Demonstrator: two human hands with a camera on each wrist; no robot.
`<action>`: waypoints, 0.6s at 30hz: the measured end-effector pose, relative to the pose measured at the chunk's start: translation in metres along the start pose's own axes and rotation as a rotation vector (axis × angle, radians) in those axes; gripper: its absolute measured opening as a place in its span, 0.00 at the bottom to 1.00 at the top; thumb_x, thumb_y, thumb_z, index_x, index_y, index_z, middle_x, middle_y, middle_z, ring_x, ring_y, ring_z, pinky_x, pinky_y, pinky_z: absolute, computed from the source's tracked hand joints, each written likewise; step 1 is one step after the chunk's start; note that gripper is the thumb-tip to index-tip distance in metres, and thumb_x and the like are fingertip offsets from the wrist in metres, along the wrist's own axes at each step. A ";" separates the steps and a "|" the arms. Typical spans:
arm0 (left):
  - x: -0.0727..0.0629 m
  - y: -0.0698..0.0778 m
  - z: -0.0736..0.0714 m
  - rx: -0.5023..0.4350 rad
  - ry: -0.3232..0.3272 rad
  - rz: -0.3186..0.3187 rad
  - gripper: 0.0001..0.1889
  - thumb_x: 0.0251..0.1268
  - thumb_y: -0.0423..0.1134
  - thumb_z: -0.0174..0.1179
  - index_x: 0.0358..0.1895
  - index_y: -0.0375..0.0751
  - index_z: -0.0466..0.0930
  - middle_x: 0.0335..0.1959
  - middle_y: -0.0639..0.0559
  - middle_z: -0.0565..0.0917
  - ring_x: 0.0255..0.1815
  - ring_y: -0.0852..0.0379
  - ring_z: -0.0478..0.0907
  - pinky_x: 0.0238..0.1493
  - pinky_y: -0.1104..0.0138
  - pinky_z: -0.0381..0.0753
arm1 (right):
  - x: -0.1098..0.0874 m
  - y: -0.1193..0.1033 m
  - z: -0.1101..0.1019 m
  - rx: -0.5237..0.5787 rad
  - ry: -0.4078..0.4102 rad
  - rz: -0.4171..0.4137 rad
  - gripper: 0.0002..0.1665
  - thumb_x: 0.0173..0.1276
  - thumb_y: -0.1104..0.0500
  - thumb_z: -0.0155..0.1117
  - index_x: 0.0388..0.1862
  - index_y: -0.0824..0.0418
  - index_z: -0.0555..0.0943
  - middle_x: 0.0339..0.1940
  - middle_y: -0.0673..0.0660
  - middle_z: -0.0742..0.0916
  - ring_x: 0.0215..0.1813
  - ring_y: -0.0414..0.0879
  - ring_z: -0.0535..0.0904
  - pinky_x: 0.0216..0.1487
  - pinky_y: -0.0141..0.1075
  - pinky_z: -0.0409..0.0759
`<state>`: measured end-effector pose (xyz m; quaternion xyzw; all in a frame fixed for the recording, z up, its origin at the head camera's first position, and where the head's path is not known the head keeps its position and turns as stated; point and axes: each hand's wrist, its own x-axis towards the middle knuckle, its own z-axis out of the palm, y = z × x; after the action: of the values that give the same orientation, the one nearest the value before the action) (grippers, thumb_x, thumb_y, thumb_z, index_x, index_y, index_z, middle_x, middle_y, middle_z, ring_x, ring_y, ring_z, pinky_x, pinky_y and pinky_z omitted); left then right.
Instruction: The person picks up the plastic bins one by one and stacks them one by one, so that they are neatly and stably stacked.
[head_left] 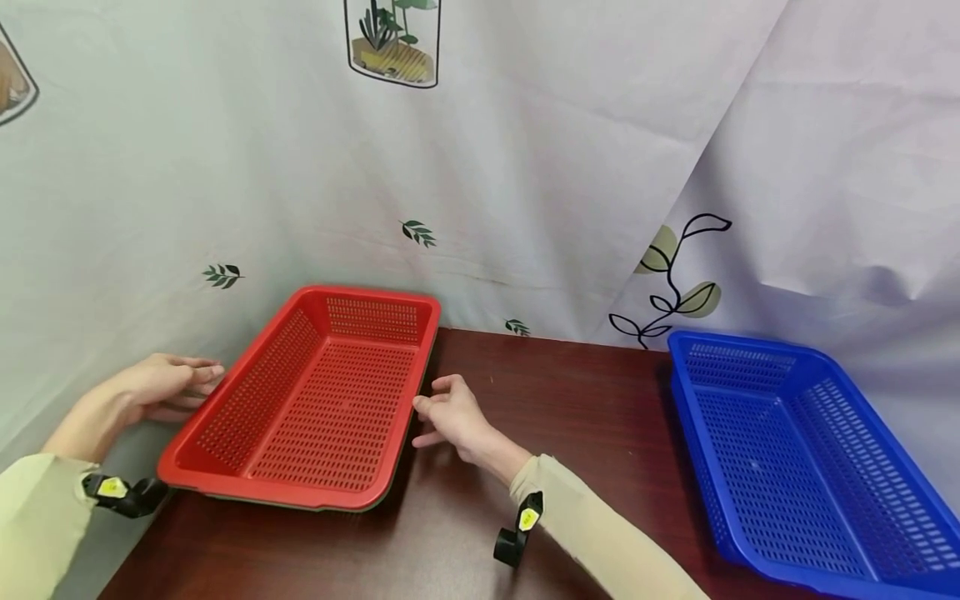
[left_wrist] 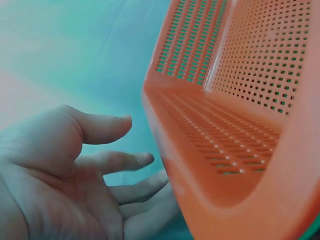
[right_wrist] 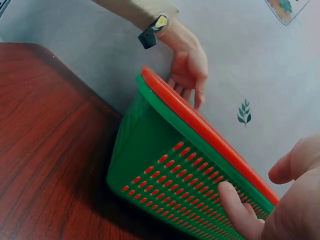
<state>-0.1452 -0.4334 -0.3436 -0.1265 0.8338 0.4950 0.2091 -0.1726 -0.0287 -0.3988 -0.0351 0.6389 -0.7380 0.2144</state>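
Dark reddish-brown wood-grain table [head_left: 555, 408], bearing a red rectangular perforated plastic basket [head_left: 341, 408] nested inside a green perforated plastic basket [right_wrist: 155, 135]. The nested baskets lie between the left hand [head_left: 168, 385], beside their left rim, and the right hand [head_left: 459, 421], beside their right wall; both hands are released, loosely extended.

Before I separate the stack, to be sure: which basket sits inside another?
The red basket; the green basket is around it, while the blue basket stands apart.
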 end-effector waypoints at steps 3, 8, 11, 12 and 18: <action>0.002 -0.003 -0.003 -0.013 -0.036 0.001 0.35 0.82 0.42 0.41 0.73 0.16 0.37 0.48 0.33 0.83 0.45 0.48 0.85 0.49 0.48 0.82 | 0.001 0.001 -0.001 0.017 -0.013 0.017 0.25 0.70 0.70 0.60 0.61 0.72 0.62 0.45 0.67 0.75 0.51 0.65 0.77 0.30 0.46 0.86; 0.005 -0.007 -0.004 -0.073 -0.076 0.000 0.34 0.82 0.41 0.42 0.74 0.17 0.40 0.51 0.35 0.84 0.46 0.49 0.85 0.51 0.47 0.81 | 0.001 0.002 -0.002 0.039 -0.041 0.030 0.28 0.70 0.69 0.61 0.63 0.71 0.61 0.45 0.68 0.75 0.51 0.64 0.77 0.31 0.47 0.86; 0.006 -0.009 -0.005 -0.109 -0.095 0.002 0.33 0.82 0.40 0.43 0.74 0.17 0.41 0.49 0.42 0.85 0.46 0.51 0.85 0.51 0.48 0.81 | 0.000 0.002 -0.001 0.048 -0.053 0.033 0.29 0.70 0.70 0.61 0.64 0.71 0.60 0.45 0.68 0.75 0.47 0.60 0.77 0.32 0.47 0.86; 0.007 -0.009 -0.005 -0.114 -0.102 0.005 0.33 0.82 0.39 0.43 0.74 0.17 0.41 0.49 0.42 0.86 0.46 0.51 0.85 0.51 0.48 0.81 | -0.001 0.002 -0.001 0.052 -0.055 0.033 0.29 0.70 0.70 0.61 0.64 0.71 0.60 0.45 0.68 0.75 0.46 0.58 0.77 0.32 0.47 0.86; 0.007 -0.013 -0.005 -0.164 -0.129 0.022 0.32 0.80 0.36 0.46 0.74 0.20 0.43 0.48 0.46 0.86 0.46 0.51 0.85 0.51 0.51 0.81 | -0.003 0.001 0.000 0.080 -0.074 0.033 0.31 0.69 0.70 0.61 0.66 0.70 0.58 0.45 0.67 0.74 0.43 0.55 0.76 0.33 0.48 0.86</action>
<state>-0.1466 -0.4439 -0.3550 -0.1021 0.7768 0.5707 0.2459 -0.1693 -0.0282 -0.3994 -0.0431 0.6011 -0.7574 0.2512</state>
